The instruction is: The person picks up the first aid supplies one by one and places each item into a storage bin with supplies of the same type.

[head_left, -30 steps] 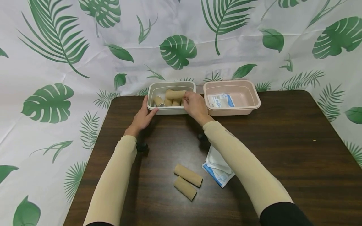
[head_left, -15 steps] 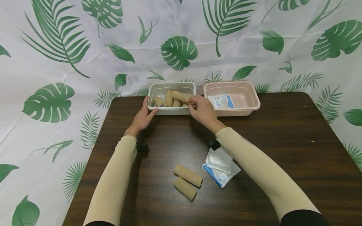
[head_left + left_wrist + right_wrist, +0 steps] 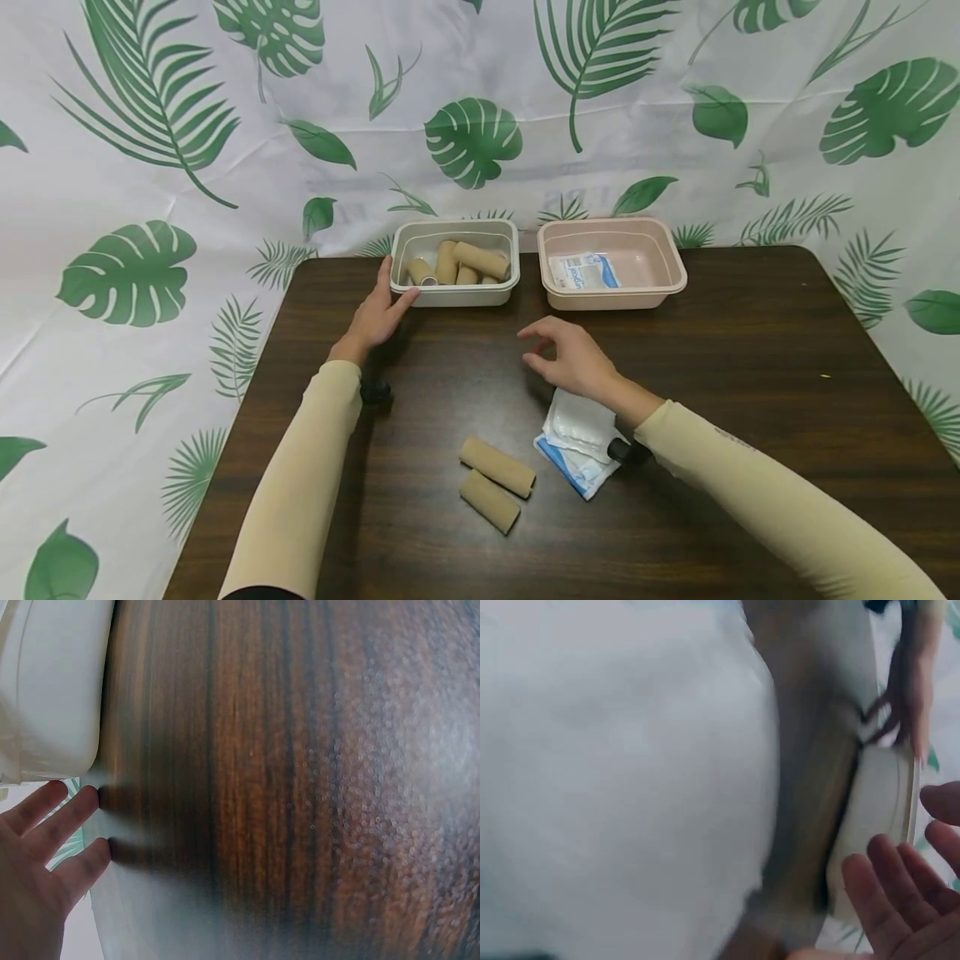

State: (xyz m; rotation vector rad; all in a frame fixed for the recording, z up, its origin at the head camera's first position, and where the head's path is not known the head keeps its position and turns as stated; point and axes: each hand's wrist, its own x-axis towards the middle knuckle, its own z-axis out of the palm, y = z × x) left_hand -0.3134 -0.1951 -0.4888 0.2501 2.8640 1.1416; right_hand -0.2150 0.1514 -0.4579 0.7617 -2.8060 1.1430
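From the head view, the left hand [image 3: 373,317] lay at the left end of the white bin [image 3: 455,297], its thumb on the front rim and its fingers extended along the end; it supported the bin's edge without clasping it. Only this view looked down on the cardboard tubes [image 3: 481,261] piled inside. The left wrist view showed none of them, just the bin's smooth outer wall, three straight, spread fingers [image 3: 64,817] at its end, and the grain of the dark table [image 3: 420,392]. The right hand [image 3: 573,358] hung over the table in front of the pink bin [image 3: 647,250], thumb and loosely bent fingers well parted, with nothing between them. The right wrist view revealed its bare palm side and, on the left, a large, blurred white shape. The head view gave sharper detail below that wrist: white-and-blue packets [image 3: 579,421] near two loose tubes [image 3: 498,467] lying side by side. It alone showed the labelled packet [image 3: 583,272] inside the pink bin.
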